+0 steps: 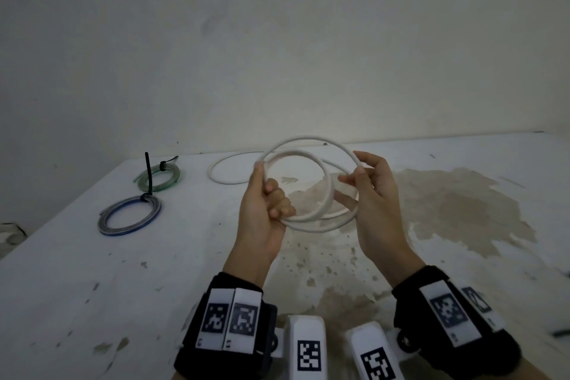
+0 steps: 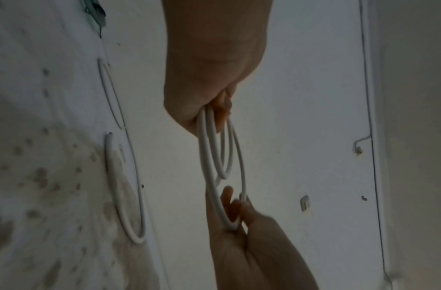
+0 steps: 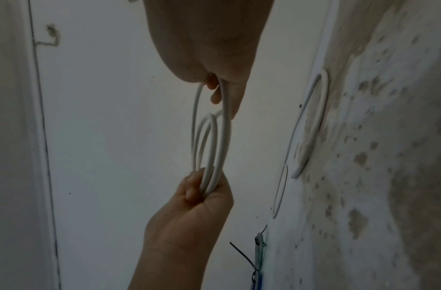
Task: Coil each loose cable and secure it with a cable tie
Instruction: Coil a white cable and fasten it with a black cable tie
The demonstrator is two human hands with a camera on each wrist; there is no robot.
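A white cable [image 1: 305, 140] is wound into a few loops and held in the air above the table between both hands. My left hand [image 1: 267, 187] grips the loops' left side, fingers curled round the bundle [image 2: 204, 157]. My right hand [image 1: 354, 177] pinches the outer loop on the right side between thumb and fingers [image 3: 219, 94]. The cable's loose tail [image 1: 216, 174] runs back and lies in an arc on the table. In the right wrist view the left hand [image 3: 202, 186] clasps the loops [image 3: 223, 141] from below.
Two coils lie at the left of the white table [image 1: 92, 271]: a green one [image 1: 172, 177] and a blue-grey one [image 1: 129, 216], each bound with a black cable tie [image 1: 149, 174]. A brown stain [image 1: 462, 210] spreads on the right. A wall stands behind.
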